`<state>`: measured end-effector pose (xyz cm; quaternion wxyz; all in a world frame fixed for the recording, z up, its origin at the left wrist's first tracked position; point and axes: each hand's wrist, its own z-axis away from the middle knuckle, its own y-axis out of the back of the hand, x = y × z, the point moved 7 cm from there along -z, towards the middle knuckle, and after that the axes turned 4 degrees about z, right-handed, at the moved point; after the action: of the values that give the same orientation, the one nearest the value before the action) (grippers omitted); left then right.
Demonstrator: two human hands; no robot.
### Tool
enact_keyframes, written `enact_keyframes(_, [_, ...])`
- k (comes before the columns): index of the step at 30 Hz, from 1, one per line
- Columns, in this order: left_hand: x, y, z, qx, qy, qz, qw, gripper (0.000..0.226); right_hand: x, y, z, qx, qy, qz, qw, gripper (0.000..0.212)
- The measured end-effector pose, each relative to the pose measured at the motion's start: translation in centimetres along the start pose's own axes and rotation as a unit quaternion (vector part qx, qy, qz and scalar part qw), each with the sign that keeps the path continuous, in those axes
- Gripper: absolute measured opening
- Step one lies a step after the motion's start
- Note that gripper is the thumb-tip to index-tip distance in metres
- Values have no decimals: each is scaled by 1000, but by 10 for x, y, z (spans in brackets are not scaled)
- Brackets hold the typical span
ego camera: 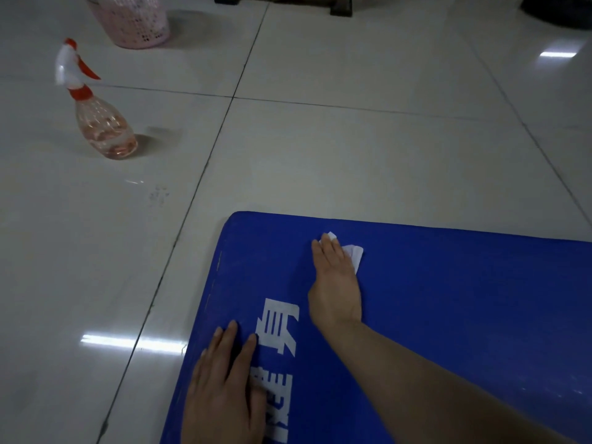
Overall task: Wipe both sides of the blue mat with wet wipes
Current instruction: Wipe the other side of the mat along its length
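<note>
1. Head camera looks down on a flat blue foam mat with white printed characters (448, 315), filling the lower right of the frame and lying on a glossy pale tiled floor (320, 155).

2. Right hand (336, 283) reaches up toward the mat's top edge, fingers straight and palm down, pressing a small folded white wet wipe (354, 253) flat against the blue surface. Only a corner of the wipe peeks out past the fingers.

3. Left hand (224, 389) sits at the bottom of the frame, fingers spread and flat on the mat near its left edge, holding nothing, just pinning the mat in place.

4. Risk one, as I read it: the wipe is only pressed, not pinched. A fast sweep could let it bunch up or slide out from under the palm, leaving bare skin rubbing the mat.

5. Risk two: the wipe is working close to the top edge. Pushing past it would drag the wipe onto the floor and bring floor dirt back onto the mat.

6. Risk three: if the left hand lifts, the light mat could skid on that shiny tile under the wiping stroke.

7. Upper left of the frame: a clear plastic spray bottle with a red-and-white trigger head (102, 123) stands well apart from the mat, with a pink perforated plastic basket (131, 24) beyond it. A wide elbow swing looks unlikely to reach either.

8. Only the printed side faces up; the underside is not yet turned up for wiping.
</note>
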<state>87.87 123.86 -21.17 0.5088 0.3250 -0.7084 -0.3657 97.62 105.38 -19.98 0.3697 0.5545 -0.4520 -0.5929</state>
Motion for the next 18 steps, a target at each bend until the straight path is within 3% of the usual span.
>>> enact_keyframes(3, [7, 9, -17, -29, 18, -26, 999, 44, 1, -2, 0, -15, 5, 21, 1000, 67])
enact_keyframes(6, [2, 6, -52, -24, 22, -26, 999, 16, 1, -4, 1, -15, 9, 10, 1000, 69])
enact_keyframes(8, [-4, -3, -65, -23, 53, -2, 998, 32, 3, -6, 1, 25, 23, -13, 999, 70])
enact_keyframes(12, [-4, -11, -65, -15, 53, -19, 998, 44, 10, -9, -3, 103, -2, -47, 994, 64])
enact_keyframes(15, [-5, -12, -68, -34, 42, -23, 998, 54, 4, -10, -11, 88, -7, -77, 993, 60])
enact_keyframes(18, [-5, -15, -72, -41, 33, -31, 998, 56, -54, -24, -24, -4, 141, -101, 985, 63])
